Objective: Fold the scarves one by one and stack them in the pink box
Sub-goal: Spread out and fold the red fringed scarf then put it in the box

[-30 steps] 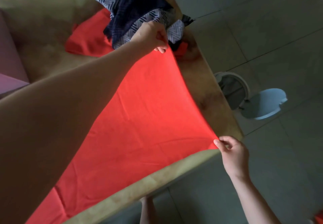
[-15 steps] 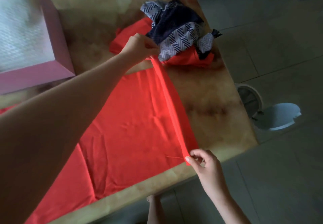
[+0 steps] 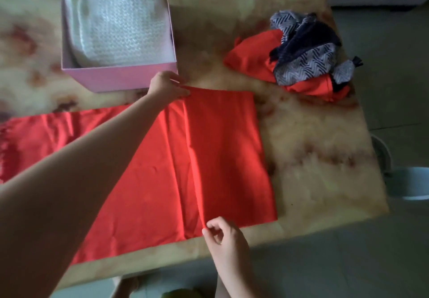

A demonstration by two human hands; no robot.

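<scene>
Red scarf (image 3: 220,146) lies across the table (image 3: 313,146) from its left edge, right end doubled over. Left hand (image 3: 168,86) pinches the flap's far corner beside the pink box (image 3: 120,77); right hand (image 3: 222,235) pinches its near corner at the table's near edge. Best practice now: square both corners with the layer beneath, lay flat, then smooth the crease.

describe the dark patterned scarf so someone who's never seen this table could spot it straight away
Start at the marbled tan table and go to its far right corner. The dark patterned scarf lies crumpled there on a bunched red scarf. It is the only patterned fabric, navy and grey zigzags; the flat red scarf and the white knit in the pink box are plain.
</scene>
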